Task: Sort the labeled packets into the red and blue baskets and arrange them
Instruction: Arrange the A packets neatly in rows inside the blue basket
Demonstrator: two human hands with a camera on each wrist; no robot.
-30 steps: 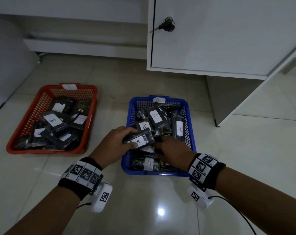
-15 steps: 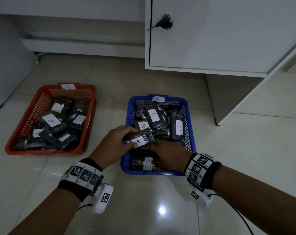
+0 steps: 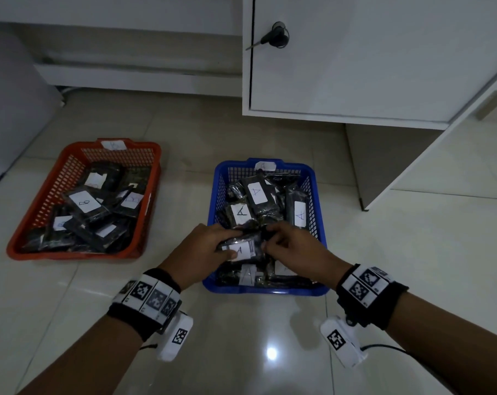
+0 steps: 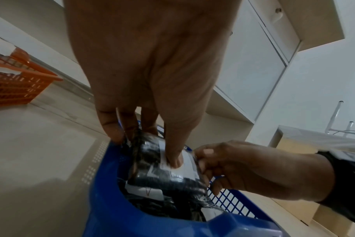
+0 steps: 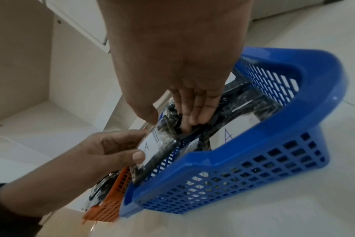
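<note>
The blue basket (image 3: pixel 319 195), tagged A, holds several dark packets with white A labels. Over its near half both hands hold one A-labelled packet (image 3: pixel 243 249). My left hand (image 3: pixel 230 243) grips its left end, thumb on the white label, as the left wrist view shows on the packet (image 4: pixel 162 170). My right hand (image 3: pixel 268 241) pinches its right end with curled fingers (image 5: pixel 189 118). The red basket (image 3: pixel 16 249), tagged B, sits to the left with several B-labelled packets (image 3: pixel 85 202).
Both baskets stand on a glossy tiled floor. A white cabinet door (image 3: pixel 370 61) with a key in its lock stands behind the blue basket, its side panel (image 3: pixel 429 158) to the right. A low white ledge (image 3: pixel 133 72) runs along the back.
My right hand has come up from the packets at the basket's near end and taken the right end of the A packet. My left hand has kept its grip and drawn slightly nearer.
</note>
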